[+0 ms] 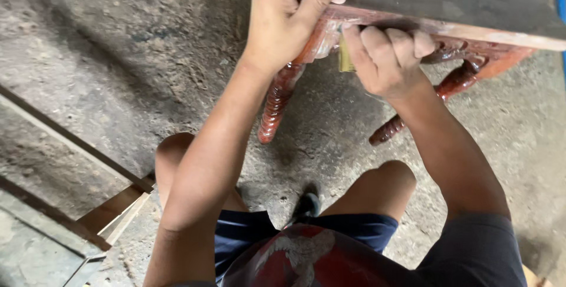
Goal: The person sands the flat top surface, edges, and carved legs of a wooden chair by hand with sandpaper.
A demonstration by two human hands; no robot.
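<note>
1. The left hand (289, 19), at the upper centre of the frame, was wrapped over the edge of a red varnished wooden piece (448, 30), thumb stretched up along the board, gripping where a turned leg (276, 107) met the frame. That grip looked meant to steady the piece.

2. The right hand (386, 57), just right of the left, was closed around a small yellowish pad (345, 57), probably folded sandpaper, though too little of it showed to be sure. It pressed the pad against the underside of the rail, knuckles turned outward, apparently to rub in the corner by the leg.

3. The wooden piece ran across the top of the frame, from the centre to the right edge, tilted with its legs pointing down toward the person. A 2nd turned leg (413, 113) slanted down at centre right.

4. The person's bare knees sat below the work, with a dark shoe (306, 204) between them on the grey concrete floor (106, 57).

5. Loose timber strips (112, 207) lay at the lower left, well apart from both hands.
</note>
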